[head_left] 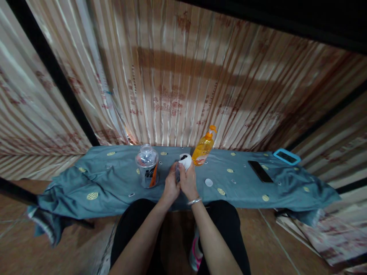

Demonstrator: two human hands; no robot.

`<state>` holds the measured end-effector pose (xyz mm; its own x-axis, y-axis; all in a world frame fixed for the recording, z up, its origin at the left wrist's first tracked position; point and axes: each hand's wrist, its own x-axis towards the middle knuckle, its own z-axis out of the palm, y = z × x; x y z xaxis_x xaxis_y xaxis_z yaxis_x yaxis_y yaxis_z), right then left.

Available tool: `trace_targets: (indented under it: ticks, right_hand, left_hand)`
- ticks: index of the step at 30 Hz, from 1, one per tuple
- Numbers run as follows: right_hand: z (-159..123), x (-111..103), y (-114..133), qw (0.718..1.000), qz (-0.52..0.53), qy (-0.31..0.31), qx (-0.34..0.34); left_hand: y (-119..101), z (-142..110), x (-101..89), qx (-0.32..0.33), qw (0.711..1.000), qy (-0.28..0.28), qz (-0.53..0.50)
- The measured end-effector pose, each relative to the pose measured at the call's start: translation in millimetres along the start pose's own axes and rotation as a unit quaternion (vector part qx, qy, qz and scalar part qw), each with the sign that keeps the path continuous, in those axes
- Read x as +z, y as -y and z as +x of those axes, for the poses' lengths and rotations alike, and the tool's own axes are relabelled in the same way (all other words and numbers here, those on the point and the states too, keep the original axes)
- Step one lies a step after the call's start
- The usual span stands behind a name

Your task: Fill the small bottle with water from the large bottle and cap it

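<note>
Near the front edge of the cloth-covered bench, my left hand [171, 184] and my right hand [187, 182] are close together, fingers curled inward. Between them is a white rounded object [185, 161] with a dark spot or opening on top; its exact kind is unclear. My right hand grips it. Something clear [177, 172], perhaps plastic, shows at my left fingers, partly hidden. To the left stands a clear plastic bottle [147, 165] without a cap, with black lettering and an orange mark. Just beyond my right hand is an orange pump bottle [203, 148] of yellow liquid.
A small white round lid [208, 182] lies right of my hands on the grey-green cloth [241, 191]. Farther right are a dark phone [260, 171] and a blue-framed device [286, 156]. A patterned curtain [172, 76] hangs behind the bench, with dark posts at both sides.
</note>
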<state>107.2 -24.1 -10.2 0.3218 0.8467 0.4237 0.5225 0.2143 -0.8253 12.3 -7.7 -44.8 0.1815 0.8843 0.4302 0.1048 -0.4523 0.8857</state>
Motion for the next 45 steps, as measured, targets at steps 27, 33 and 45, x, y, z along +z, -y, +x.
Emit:
trace_targets:
  ticks: [27, 33, 45]
  right_hand:
    - [-17.6, -18.4, -42.3, 0.962, 0.209, -0.011, 0.177]
    - [-11.0, -5.3, 4.7, 0.984, 0.172, 0.028, 0.040]
    - [-45.7, 5.2, -57.3, 0.971, 0.146, 0.064, 0.179]
  left_hand:
    - [-13.2, 10.9, -24.0, -0.053, 0.996, -0.074, -0.009]
    - [-10.4, 4.0, -16.2, -0.057, 0.997, -0.045, -0.024]
    - [3.2, -5.8, -13.7, -0.035, 0.999, 0.017, -0.029]
